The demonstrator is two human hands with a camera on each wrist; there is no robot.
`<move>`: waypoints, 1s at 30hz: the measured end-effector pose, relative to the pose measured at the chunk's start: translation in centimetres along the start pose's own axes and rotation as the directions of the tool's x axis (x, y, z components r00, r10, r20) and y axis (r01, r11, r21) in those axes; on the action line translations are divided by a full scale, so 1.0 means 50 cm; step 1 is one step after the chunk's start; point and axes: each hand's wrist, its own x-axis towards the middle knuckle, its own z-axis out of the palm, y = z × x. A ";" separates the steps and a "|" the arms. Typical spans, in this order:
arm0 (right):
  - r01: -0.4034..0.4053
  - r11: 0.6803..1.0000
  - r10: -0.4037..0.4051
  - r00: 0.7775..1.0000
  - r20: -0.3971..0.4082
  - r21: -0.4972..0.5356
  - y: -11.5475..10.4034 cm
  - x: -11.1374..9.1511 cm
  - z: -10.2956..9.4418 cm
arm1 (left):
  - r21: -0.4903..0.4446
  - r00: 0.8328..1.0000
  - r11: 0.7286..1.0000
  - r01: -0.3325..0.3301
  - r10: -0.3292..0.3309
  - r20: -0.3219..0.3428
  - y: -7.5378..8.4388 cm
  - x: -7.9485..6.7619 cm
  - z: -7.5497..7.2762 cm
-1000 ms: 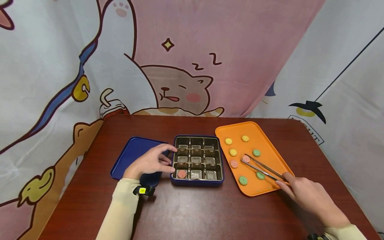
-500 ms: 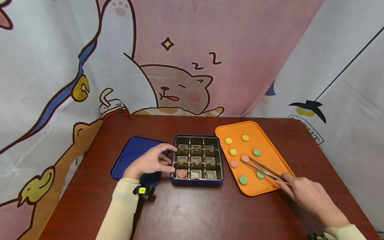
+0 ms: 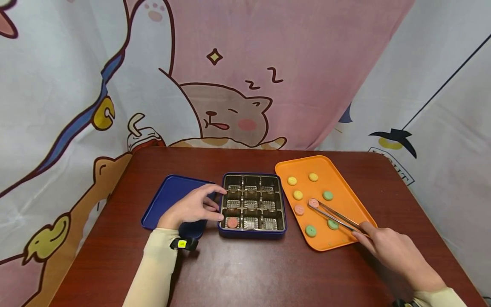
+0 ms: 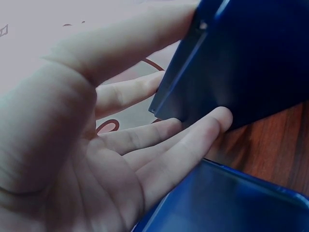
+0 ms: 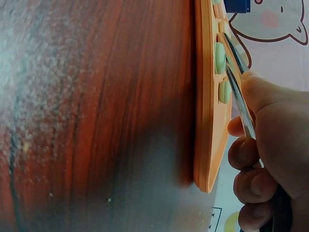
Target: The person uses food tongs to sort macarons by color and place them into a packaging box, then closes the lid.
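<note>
In the head view my right hand [image 3: 397,251] grips a pair of metal tongs [image 3: 339,218]. The tong tips are at either side of a pink macaron [image 3: 313,203] on the orange tray [image 3: 347,202]. My left hand [image 3: 192,207] rests its thumb and index fingertips on the left edge of a blue box [image 3: 253,234]; the left wrist view has the fingers fairly straight against the box wall [image 4: 251,63]. The box has a brown insert of several compartments. One pink macaron [image 3: 232,222] lies in its front left compartment.
Another pink macaron [image 3: 299,209], yellow macarons [image 3: 298,195] and green macarons [image 3: 311,230] lie on the orange tray. Partly under my left hand is a blue lid [image 3: 172,196]. The wooden table [image 3: 245,273] ends at a printed curtain [image 3: 307,76].
The tong tips have drawn closer together around the pink macaron, which has shifted very slightly. My left hand and the box have stayed put.
</note>
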 end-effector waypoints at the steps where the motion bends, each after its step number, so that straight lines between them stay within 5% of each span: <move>1: 0.000 1.000 0.000 1.000 0.000 0.000 0.000 0.000 0.000 | 0.000 1.000 1.000 0.000 0.000 0.000 0.000 0.000 0.000; 30: 0.024 1.000 -0.024 0.997 -0.068 -0.004 -0.013 0.004 -0.017 | 0.004 1.000 1.000 -0.008 0.008 0.003 -0.002 0.002 0.000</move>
